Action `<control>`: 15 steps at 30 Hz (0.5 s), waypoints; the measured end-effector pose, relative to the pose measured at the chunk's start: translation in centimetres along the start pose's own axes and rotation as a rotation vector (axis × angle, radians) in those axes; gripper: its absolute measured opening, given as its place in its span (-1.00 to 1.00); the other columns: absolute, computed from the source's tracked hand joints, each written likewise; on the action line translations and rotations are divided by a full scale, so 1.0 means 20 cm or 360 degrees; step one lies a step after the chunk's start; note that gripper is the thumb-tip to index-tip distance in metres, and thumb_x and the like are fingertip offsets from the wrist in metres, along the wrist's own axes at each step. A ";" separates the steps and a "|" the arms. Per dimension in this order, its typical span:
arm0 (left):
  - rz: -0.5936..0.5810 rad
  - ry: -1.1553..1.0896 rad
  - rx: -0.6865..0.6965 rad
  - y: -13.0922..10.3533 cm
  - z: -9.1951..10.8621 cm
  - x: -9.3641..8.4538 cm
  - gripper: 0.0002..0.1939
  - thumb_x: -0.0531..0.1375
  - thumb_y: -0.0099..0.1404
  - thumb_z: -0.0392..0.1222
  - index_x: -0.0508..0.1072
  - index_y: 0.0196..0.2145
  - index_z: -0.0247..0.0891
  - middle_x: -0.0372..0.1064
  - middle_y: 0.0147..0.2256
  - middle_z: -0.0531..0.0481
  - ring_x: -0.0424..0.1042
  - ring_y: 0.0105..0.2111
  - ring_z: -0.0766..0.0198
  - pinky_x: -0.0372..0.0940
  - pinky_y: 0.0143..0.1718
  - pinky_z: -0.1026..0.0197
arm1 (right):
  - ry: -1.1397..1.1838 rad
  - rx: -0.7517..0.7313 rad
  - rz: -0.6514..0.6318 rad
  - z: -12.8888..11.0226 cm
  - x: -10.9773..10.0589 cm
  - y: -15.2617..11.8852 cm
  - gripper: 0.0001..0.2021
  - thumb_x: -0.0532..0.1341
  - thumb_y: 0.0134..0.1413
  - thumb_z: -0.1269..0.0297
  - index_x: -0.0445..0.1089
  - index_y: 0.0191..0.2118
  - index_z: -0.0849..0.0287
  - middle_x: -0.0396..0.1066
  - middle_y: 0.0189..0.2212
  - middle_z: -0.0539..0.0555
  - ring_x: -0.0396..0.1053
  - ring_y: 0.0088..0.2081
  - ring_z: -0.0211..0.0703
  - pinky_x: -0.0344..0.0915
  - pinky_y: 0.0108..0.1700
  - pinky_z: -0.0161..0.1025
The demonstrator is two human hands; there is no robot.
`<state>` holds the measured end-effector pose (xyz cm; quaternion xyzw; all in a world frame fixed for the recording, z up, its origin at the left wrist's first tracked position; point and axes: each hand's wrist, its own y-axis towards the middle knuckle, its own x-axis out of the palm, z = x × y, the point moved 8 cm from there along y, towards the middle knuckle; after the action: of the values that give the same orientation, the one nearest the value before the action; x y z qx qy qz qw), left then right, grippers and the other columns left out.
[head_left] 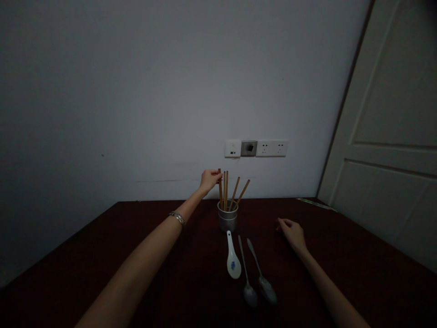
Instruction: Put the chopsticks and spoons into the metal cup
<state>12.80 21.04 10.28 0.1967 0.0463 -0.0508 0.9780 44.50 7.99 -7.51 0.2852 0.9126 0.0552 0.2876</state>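
A grey metal cup (227, 220) stands near the back of the dark table, with several wooden chopsticks (233, 193) leaning in it. My left hand (210, 179) is closed on the upper end of the leftmost chopstick (221, 193), whose lower end is inside the cup. In front of the cup lie a white ceramic spoon (234, 264) with a blue mark, a thin metal spoon (250, 295) and a larger metal spoon (267, 289). My right hand (292, 231) rests on the table to the right of the cup, fingers curled; whether they hold anything is hidden.
The dark red table (191, 282) meets a grey wall (153, 100) at its back edge. Sockets and a switch (249, 148) sit on the wall above the cup. A pale door (389, 136) stands at the right, and a thin flat strip (316, 203) lies at the back right.
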 end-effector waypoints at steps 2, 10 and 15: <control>-0.0012 0.0042 0.0020 -0.01 -0.01 0.01 -0.94 0.20 0.04 -0.34 0.44 -0.51 -0.41 0.38 -0.59 -0.01 0.37 -0.57 0.37 0.30 -0.54 0.36 | -0.0005 0.0006 -0.0012 0.00 0.00 0.00 -0.59 0.02 -0.10 -0.01 0.44 -0.49 0.22 0.44 -0.61 0.09 0.38 -0.51 -0.09 0.19 -0.46 -0.29; 0.0002 0.0092 0.0044 -0.02 -0.03 0.02 -0.92 0.19 0.04 -0.32 0.45 -0.52 -0.42 0.40 -0.57 -0.05 0.39 -0.56 0.34 0.31 -0.54 0.32 | 0.0004 0.0007 -0.0022 0.02 0.01 0.01 -0.62 0.03 -0.11 0.02 0.44 -0.46 0.22 0.45 -0.60 0.08 0.40 -0.47 -0.08 0.20 -0.43 -0.29; -0.0031 0.0092 0.0012 0.00 -0.06 0.04 -0.91 0.19 0.05 -0.31 0.44 -0.49 -0.43 0.41 -0.55 -0.06 0.40 -0.54 0.33 0.32 -0.53 0.33 | 0.0000 -0.0004 -0.0032 0.02 0.02 0.01 -0.63 0.04 -0.12 0.03 0.44 -0.48 0.22 0.45 -0.61 0.08 0.40 -0.48 -0.08 0.19 -0.43 -0.30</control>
<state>13.45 21.51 9.13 0.2013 0.0763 -0.0546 0.9750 44.60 8.34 -7.91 0.2756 0.9154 0.0535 0.2885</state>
